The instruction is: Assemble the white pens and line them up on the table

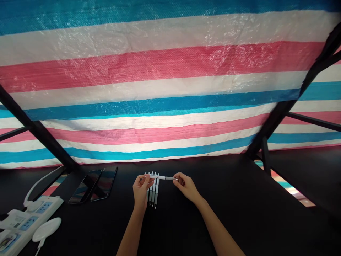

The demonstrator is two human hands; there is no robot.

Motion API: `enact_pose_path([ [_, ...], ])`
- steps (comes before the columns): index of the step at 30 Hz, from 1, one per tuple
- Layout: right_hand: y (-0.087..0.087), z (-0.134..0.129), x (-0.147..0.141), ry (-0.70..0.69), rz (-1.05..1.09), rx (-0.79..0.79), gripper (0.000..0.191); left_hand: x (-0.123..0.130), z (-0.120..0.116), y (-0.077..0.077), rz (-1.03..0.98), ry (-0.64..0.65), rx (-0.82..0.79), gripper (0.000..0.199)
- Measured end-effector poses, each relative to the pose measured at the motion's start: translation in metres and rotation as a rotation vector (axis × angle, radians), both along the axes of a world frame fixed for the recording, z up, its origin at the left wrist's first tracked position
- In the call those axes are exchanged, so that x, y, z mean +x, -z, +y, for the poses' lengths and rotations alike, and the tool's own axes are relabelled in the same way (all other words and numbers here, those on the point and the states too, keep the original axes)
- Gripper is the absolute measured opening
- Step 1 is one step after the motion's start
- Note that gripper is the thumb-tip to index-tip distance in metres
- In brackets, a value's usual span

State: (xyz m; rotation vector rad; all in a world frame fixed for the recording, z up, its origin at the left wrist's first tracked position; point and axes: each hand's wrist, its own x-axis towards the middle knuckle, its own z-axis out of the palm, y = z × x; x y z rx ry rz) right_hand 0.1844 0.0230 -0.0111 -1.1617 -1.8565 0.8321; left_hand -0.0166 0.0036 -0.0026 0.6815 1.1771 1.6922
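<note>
A white pen (162, 177) with a grey grip lies level between my two hands, above the black table. My left hand (141, 188) pinches its white end. At its grey end, the thumb and fingers of my right hand (185, 185) are closed on the tip. Just below the held pen, several white pens (156, 192) with grey grips lie side by side on the table, their dark tips toward me. My left fingers partly cover the leftmost of these.
Two dark phones or tablets (85, 186) lie to the left. A white power strip (33, 218) with plugs and a round white charger (47, 229) sits at the lower left. Black frame bars (262, 138) and a striped sheet (160, 89) stand behind the table (226, 220).
</note>
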Motion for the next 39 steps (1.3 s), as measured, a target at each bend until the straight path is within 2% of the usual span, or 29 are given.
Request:
enact_pose_path([
  [2,0.0,0.001,0.0,-0.008,-0.015,0.013,0.021,0.0,0.0,0.001,0.002,0.002,0.001,0.035],
  [7,0.001,0.001,0.0,-0.015,-0.046,0.038,0.037,0.0,0.0,0.002,0.028,0.009,0.0,0.034],
  [11,0.001,0.0,-0.001,-0.002,-0.009,0.006,0.023,-0.001,0.001,0.003,0.031,0.008,0.008,0.033],
  [14,0.002,0.001,-0.001,0.003,-0.007,0.015,0.022,-0.001,0.001,0.004,0.032,0.012,0.008,0.033],
  [21,0.003,0.001,-0.003,-0.026,-0.045,0.05,0.04,-0.001,0.002,0.005,0.032,0.023,0.0,0.034],
  [29,0.005,0.001,-0.005,-0.036,0.01,-0.053,0.051,-0.001,0.001,0.003,0.047,0.039,0.036,0.033],
  [39,-0.001,-0.004,-0.012,-0.105,0.074,-0.128,0.057,-0.001,0.0,0.002,0.076,0.001,0.022,0.036],
])
